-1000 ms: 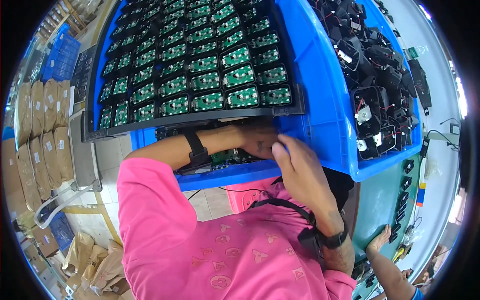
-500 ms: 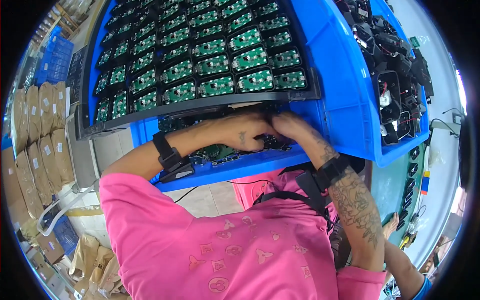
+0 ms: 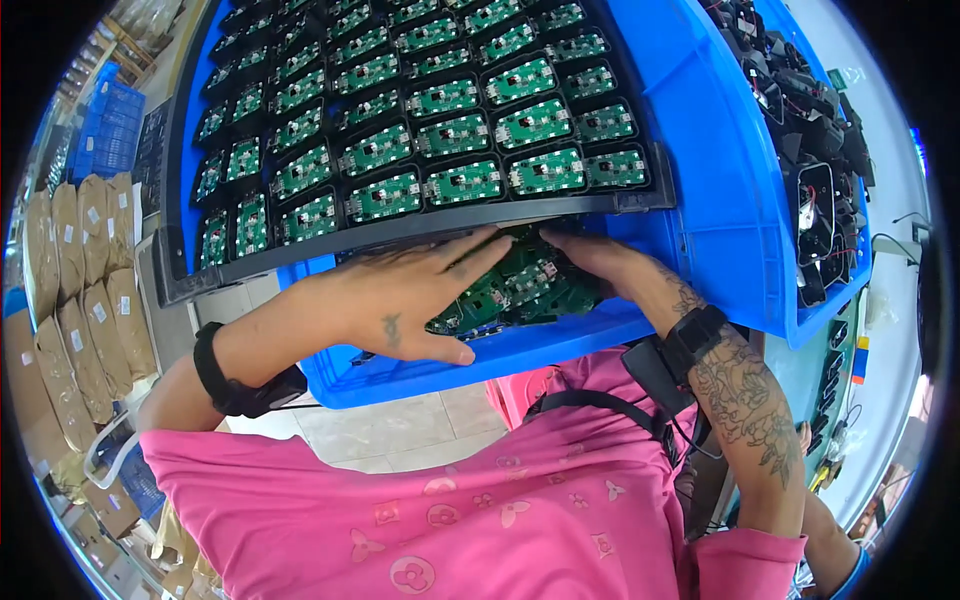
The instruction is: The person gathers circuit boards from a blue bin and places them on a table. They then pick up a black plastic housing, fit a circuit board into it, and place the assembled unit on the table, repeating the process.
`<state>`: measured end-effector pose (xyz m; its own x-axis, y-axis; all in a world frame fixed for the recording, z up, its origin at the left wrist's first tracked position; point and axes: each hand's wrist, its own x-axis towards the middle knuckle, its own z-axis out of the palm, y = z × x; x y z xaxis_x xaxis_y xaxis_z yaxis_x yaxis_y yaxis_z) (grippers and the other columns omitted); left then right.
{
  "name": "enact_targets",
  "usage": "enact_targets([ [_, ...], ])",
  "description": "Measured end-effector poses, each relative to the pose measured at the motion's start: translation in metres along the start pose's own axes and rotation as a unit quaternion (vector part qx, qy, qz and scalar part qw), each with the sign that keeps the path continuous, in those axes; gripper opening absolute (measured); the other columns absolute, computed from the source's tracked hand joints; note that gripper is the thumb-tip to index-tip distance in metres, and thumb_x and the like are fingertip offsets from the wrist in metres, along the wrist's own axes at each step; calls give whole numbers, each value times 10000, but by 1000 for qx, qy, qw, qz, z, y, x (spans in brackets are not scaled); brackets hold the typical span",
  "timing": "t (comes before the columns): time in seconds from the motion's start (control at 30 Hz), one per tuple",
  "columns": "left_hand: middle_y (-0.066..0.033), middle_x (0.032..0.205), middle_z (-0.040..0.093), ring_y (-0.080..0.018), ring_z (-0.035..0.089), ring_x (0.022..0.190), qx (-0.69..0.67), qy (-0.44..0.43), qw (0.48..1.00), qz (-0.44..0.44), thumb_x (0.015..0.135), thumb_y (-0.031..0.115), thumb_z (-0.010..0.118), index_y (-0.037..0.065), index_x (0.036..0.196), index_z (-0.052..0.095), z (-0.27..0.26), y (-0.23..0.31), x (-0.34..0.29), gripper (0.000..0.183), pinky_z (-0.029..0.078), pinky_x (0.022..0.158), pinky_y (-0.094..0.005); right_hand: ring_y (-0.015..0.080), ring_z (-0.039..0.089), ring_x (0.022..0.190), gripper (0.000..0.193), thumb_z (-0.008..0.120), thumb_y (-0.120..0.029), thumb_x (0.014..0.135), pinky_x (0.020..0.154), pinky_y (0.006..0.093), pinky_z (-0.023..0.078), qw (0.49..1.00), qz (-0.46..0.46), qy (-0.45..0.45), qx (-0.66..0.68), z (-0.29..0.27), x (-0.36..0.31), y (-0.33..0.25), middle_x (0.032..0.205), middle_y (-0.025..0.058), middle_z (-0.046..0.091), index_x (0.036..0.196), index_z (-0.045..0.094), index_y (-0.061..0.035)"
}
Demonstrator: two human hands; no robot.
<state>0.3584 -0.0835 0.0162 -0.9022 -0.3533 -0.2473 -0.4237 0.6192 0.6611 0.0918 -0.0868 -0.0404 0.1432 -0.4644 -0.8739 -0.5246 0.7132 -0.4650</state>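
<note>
A heap of loose green circuit boards [image 3: 530,290] lies in a blue bin [image 3: 400,380] in front of me. My left hand [image 3: 395,305] is spread flat over the left part of that heap, thumb and fingers apart, holding nothing. At the heap's right side, my right hand [image 3: 605,258] reaches in with a finger stretched leftward; its other fingers are partly hidden, and nothing shows in its grasp. Just beyond both hands, the rim of a black tray [image 3: 420,228] overhangs the bin. Rows of green boards [image 3: 460,185] sit in the tray's pockets.
On the right, a blue bin holds jumbled black plastic housings [image 3: 815,205] with wires. A bench with a green mat [image 3: 790,385] and black parts lies below it, near another person's forearm [image 3: 828,545]. Brown paper packages [image 3: 90,230] and a blue crate [image 3: 108,125] stand at left.
My hands, close together over the bin before, have drawn apart. The left hand has spread out and moved left, uncovering more boards; the tray and bins appear shifted right and lower in view.
</note>
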Motion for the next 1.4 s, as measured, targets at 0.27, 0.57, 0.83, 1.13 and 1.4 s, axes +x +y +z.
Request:
enact_targets([
  [0.27,-316,1559,114,-474,179,1438,-19,31,996,-77,785,621,681,50,1550,18,27,-11,12,1162,221,1175,-487,137,628,1022,445,527,-414,991,862,297,508,996,-44,-33,76,17,-5,-11,1206,56,649,1266,608,-73],
  [0.57,-339,1525,180,-504,207,1409,-95,67,993,-29,806,644,642,146,1569,34,42,-27,24,1096,209,1159,-517,144,640,1045,449,489,-422,996,889,314,516,974,-40,-90,206,21,4,-4,1211,61,653,1283,583,-89],
  [0.83,-336,1497,251,-499,269,1379,-81,98,992,-20,817,630,637,80,1551,46,48,-28,24,1091,240,1146,-514,164,658,1030,452,502,-445,979,891,324,521,956,-30,-111,271,34,-13,-20,1192,85,661,1244,596,-91],
  [1.13,-335,1447,328,-488,356,1329,-82,170,982,-22,796,544,698,49,1523,119,47,-8,27,1054,283,1122,-512,205,669,949,314,448,-273,1004,835,374,541,912,-30,4,410,58,-28,-26,1075,90,681,1165,598,-49],
  [1.4,-290,1435,379,-465,390,1313,-102,225,968,-43,812,472,686,66,1504,239,44,13,35,918,299,1107,-502,199,644,916,297,411,-256,1016,768,379,530,847,-32,-36,530,60,-49,-25,1047,96,653,1155,576,-51],
])
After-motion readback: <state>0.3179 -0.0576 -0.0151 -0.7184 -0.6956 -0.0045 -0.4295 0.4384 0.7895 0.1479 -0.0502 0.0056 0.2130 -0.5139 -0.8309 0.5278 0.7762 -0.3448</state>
